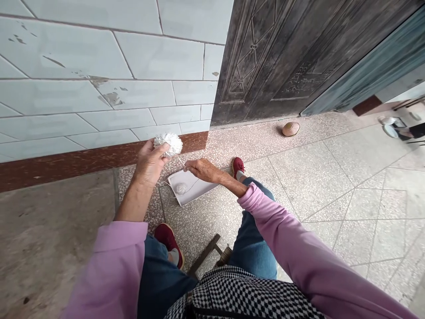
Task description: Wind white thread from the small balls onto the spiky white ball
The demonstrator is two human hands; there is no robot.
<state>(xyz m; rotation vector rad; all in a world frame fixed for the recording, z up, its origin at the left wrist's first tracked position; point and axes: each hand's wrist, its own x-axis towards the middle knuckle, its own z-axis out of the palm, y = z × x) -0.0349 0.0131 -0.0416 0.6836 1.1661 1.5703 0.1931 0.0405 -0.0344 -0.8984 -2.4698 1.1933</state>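
Pinching the thread (pixel 181 161), the fingers (pixel 190 166) of the right hand (pixel 203 170) are clenched on it, so it runs taut to the white pompom (pixel 168 143). The left hand (pixel 151 163) grasps the pompom in its fingertips, lifted above the floor (pixel 299 177). Underneath, a ball of thread (pixel 181 188) lies in a white tray (pixel 197 188), probably so it cannot roll away.

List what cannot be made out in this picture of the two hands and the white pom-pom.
Head view: the left hand hides the white pom-pom at its lower left.
Strand pinched by the right hand: too thin to identify.
Round brown thing by the door: too small.
Objects at right: cut off by the frame edge.
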